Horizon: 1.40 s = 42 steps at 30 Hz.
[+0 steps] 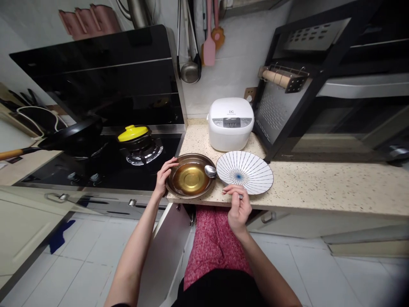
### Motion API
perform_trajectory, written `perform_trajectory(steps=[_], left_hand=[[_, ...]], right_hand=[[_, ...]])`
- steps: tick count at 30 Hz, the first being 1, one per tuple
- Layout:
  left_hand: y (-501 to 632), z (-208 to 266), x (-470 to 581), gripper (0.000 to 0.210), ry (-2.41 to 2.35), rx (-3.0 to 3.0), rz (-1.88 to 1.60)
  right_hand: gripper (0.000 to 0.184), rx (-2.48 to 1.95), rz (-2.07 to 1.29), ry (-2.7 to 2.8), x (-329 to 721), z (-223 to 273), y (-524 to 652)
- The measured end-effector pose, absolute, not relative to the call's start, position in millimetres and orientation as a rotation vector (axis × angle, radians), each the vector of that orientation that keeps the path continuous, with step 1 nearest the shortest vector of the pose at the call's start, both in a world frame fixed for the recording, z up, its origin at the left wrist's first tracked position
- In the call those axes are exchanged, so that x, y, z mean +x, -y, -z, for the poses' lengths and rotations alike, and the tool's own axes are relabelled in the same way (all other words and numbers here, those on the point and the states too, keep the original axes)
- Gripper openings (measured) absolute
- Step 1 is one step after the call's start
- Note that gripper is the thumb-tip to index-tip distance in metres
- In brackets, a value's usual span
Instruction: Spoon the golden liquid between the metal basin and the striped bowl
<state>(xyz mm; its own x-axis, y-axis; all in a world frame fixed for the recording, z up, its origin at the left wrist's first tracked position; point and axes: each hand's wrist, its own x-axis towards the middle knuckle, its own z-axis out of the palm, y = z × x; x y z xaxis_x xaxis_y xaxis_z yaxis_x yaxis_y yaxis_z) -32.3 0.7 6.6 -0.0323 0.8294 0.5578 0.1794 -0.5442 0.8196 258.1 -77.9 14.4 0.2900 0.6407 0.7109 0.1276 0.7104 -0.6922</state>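
Note:
A wide steel basin (207,187) with amber liquid (191,177) in it sits at the counter's front edge. My left hand (164,177) grips its left rim, fingers curled over the edge. In my closed right hand (239,209) is the handle of a metal spoon (210,171). The spoon's bowl hangs over the basin's right side, above the liquid. Just behind my right hand lies a white plate (252,170) with thin radiating lines and a blue centre; the hand covers part of its front rim.
Behind the plate stands a white rice cooker (230,128). To the left, a yellow-lidded pot (132,134) and a black wok (73,134) sit on the gas hob (111,170). A cabinet door (169,251) hangs open below the basin. At right is a black oven rack (277,98).

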Motion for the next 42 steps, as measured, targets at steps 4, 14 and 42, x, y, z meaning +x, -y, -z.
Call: perform_trajectory(steps=[4, 14, 42], left_hand=[[0, -7, -31, 0.039, -1.062, 1.718, -1.62], [-2, -5, -32, 0.039, -1.054, 1.704, -1.619], [-1, -7, -32, 0.039, -1.068, 1.704, -1.619]], right_hand=[[0.023, -0.732, -0.524, 1.275, 239, -8, 78], [0.025, -0.771, -0.671, 1.244, 223, 7, 70], [0.026, -0.826, -0.724, 1.21, 218, 6, 63]])
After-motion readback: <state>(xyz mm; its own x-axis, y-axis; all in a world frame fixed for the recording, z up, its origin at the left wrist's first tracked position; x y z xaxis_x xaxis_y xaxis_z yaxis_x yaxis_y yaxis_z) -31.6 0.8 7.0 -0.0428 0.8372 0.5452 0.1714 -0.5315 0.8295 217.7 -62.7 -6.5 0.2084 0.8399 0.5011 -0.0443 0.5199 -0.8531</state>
